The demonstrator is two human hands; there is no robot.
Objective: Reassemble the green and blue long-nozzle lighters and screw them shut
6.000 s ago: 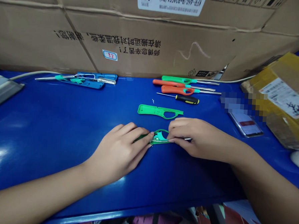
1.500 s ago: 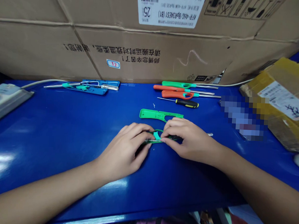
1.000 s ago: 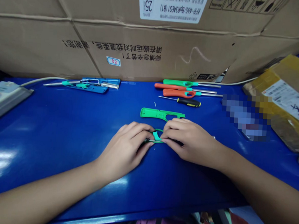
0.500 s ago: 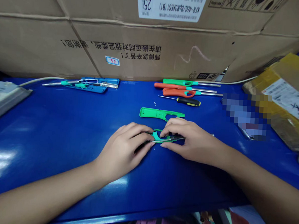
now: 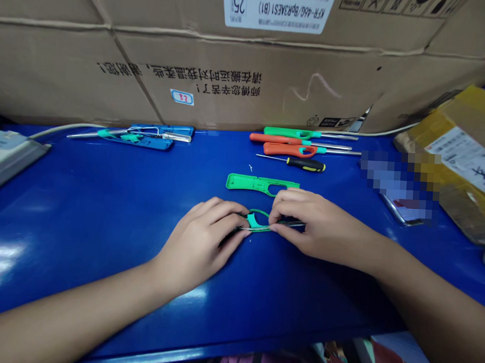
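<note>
My left hand (image 5: 211,237) is closed around the handle end of a green lighter half (image 5: 260,211), low over the blue table. A teal trigger (image 5: 253,221) shows in its finger opening. At the right end, the fingertips of my right hand (image 5: 305,220) pinch a thin metal strip or wire at the lighter's edge; a dark rod runs under that palm. The inside of the handle is hidden by my fingers. Just behind lies the other green shell half (image 5: 246,183), hollow side up, its right end partly behind my right hand.
Behind are a black and yellow screwdriver (image 5: 308,165), a green lighter (image 5: 285,133) and two orange lighters (image 5: 285,150). An opened blue lighter (image 5: 155,143) lies back left near a power strip (image 5: 8,155). A phone (image 5: 403,209) and taped box (image 5: 450,176) stand right; a large carton (image 5: 216,55) walls the back.
My right hand has shifted slightly right along the lighter, and its thumb and finger have closed together at the edge. My left hand keeps its hold.
</note>
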